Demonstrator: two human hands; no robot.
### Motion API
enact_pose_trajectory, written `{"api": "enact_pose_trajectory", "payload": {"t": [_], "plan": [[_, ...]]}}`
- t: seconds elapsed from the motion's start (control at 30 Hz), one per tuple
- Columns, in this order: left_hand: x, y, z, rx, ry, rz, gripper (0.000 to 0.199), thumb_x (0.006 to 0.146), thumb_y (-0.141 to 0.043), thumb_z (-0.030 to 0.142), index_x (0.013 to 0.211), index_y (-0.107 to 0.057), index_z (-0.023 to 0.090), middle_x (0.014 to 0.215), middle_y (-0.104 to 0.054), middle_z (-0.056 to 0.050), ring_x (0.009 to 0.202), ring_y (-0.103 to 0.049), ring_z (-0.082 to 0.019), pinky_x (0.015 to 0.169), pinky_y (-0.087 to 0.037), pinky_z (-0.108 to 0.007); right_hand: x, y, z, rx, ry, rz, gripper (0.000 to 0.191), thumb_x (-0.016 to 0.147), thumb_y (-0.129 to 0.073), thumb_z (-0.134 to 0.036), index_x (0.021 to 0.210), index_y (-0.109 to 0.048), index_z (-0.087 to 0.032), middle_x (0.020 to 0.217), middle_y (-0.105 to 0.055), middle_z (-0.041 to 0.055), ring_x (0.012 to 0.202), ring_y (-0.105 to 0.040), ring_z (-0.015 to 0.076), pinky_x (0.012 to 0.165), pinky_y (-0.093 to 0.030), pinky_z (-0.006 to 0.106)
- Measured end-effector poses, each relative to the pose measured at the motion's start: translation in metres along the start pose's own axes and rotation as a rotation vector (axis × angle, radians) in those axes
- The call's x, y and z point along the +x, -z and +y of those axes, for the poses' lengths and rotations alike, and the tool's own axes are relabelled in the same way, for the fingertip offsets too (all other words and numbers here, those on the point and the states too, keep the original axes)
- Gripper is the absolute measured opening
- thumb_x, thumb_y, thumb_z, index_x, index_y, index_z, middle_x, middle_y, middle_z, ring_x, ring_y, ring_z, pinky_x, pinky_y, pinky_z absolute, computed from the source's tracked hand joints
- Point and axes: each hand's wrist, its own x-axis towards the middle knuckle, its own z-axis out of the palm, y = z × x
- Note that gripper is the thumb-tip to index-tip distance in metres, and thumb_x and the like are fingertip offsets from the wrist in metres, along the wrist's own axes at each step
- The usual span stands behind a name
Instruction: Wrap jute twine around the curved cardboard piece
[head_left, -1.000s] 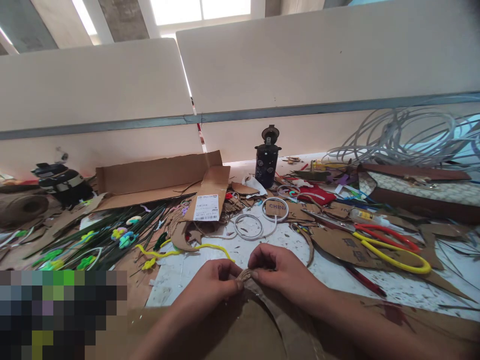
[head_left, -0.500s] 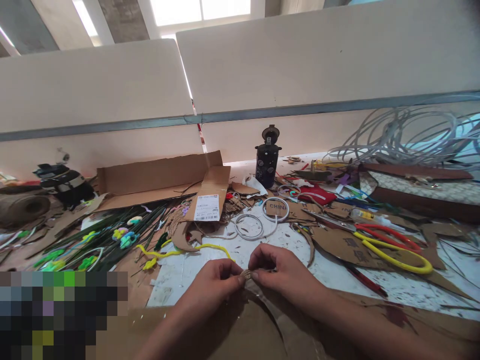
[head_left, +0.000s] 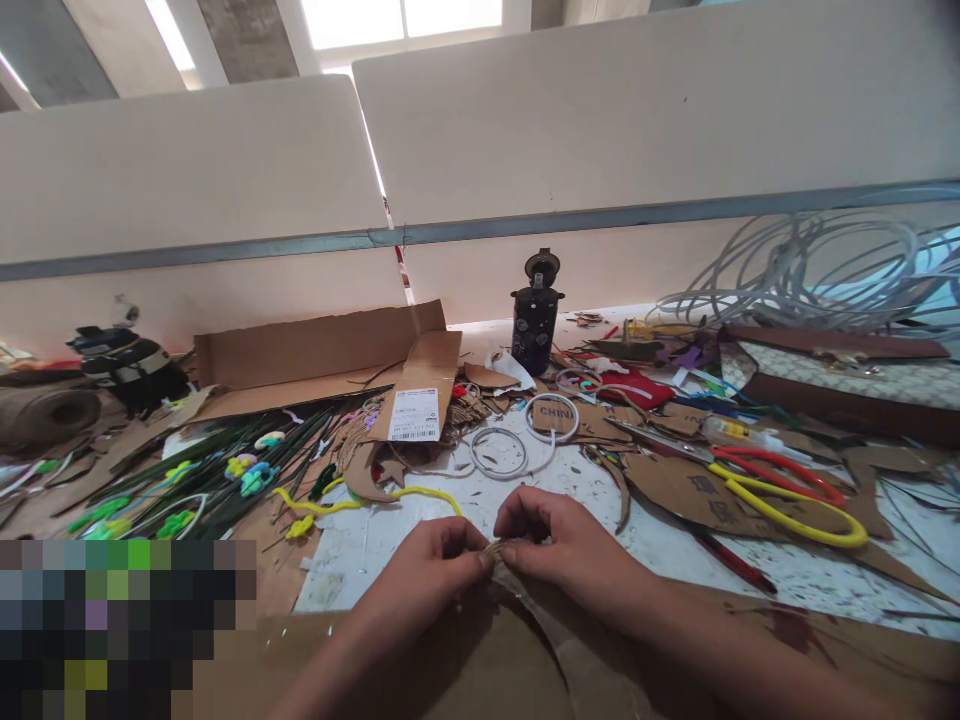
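Close to the front middle, my left hand [head_left: 433, 562] and my right hand [head_left: 559, 535] meet, both closed with thumbs against fingers. Pinched between their fingertips is a small tan ridged piece [head_left: 494, 548] that looks like corrugated cardboard; most of it is hidden by the fingers. Beneath the hands lies a large brown cardboard sheet [head_left: 480, 670] with a dark curved edge or gap. A yellow pipe cleaner [head_left: 420, 492] lies just beyond my left hand. Past my right hand are two rings of white tubing [head_left: 499, 453].
Red-and-yellow-handled scissors [head_left: 795, 500] lie on cardboard scraps at right. A black bottle [head_left: 534, 325] with a raised lid stands at the back. An open cardboard box [head_left: 315, 355] sits left, behind green stems with fuzzy flowers [head_left: 255, 478]. A handbag [head_left: 840, 375] and coiled clear tubing [head_left: 795, 260] fill the back right.
The hands stay almost in place. The small ridged piece has turned or flattened slightly between the fingertips, and the right fingers have shifted a little left.
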Motion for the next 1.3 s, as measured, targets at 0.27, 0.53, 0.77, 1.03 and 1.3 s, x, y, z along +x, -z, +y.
{"api": "enact_pose_trajectory", "payload": {"t": [0.27, 0.53, 0.77, 1.03, 1.3], "plan": [[0.001, 0.001, 0.003, -0.052, -0.044, 0.07, 0.025, 0.068, -0.084, 0.03, 0.069, -0.064, 0.016, 0.055, -0.056, 0.002, 0.049, -0.049, -0.01, 0.051, -0.036, -0.023, -0.001, 0.017, -0.005, -0.173, 0.069, 0.045, 0.012, 0.081, -0.065, -0.024, 0.092, -0.067, -0.02, 0.084, -0.069, 0.0013, 0.08, -0.062, 0.0189, 0.07, -0.044, 0.029], [0.006, 0.006, 0.01, 0.092, -0.006, 0.176, 0.035, 0.061, -0.085, 0.038, 0.075, -0.062, 0.017, 0.058, -0.061, -0.001, 0.05, -0.052, -0.013, 0.05, -0.052, -0.03, -0.009, 0.023, -0.018, -0.481, 0.295, 0.168, 0.013, 0.083, -0.06, -0.012, 0.08, -0.068, -0.023, 0.088, -0.066, 0.0021, 0.088, -0.062, 0.0207, 0.079, -0.044, 0.032], [0.002, -0.001, 0.011, 0.061, -0.008, 0.18, 0.045, 0.054, -0.088, 0.044, 0.075, -0.059, 0.017, 0.058, -0.064, -0.002, 0.049, -0.054, -0.014, 0.05, -0.057, -0.034, -0.01, 0.022, -0.019, -0.505, 0.294, 0.158, 0.015, 0.083, -0.06, -0.009, 0.08, -0.069, -0.022, 0.088, -0.063, 0.0023, 0.088, -0.061, 0.0198, 0.078, -0.044, 0.031], [0.002, -0.004, 0.004, -0.013, -0.011, 0.14, 0.041, 0.06, -0.088, 0.041, 0.076, -0.059, 0.017, 0.061, -0.066, -0.004, 0.049, -0.056, -0.014, 0.053, -0.056, -0.034, -0.003, 0.022, -0.011, -0.34, 0.212, 0.142, 0.01, 0.077, -0.063, -0.009, 0.076, -0.064, -0.02, 0.084, -0.064, 0.0011, 0.083, -0.06, 0.0184, 0.075, -0.044, 0.029], [0.003, 0.005, -0.002, 0.083, -0.039, 0.011, 0.029, 0.073, -0.084, 0.037, 0.078, -0.065, 0.015, 0.063, -0.063, -0.003, 0.058, -0.057, -0.014, 0.056, -0.043, -0.024, -0.001, 0.02, -0.01, -0.173, 0.076, 0.065, 0.011, 0.074, -0.059, -0.009, 0.077, -0.061, -0.019, 0.073, -0.063, -0.0018, 0.072, -0.058, 0.0161, 0.064, -0.041, 0.026]]}}
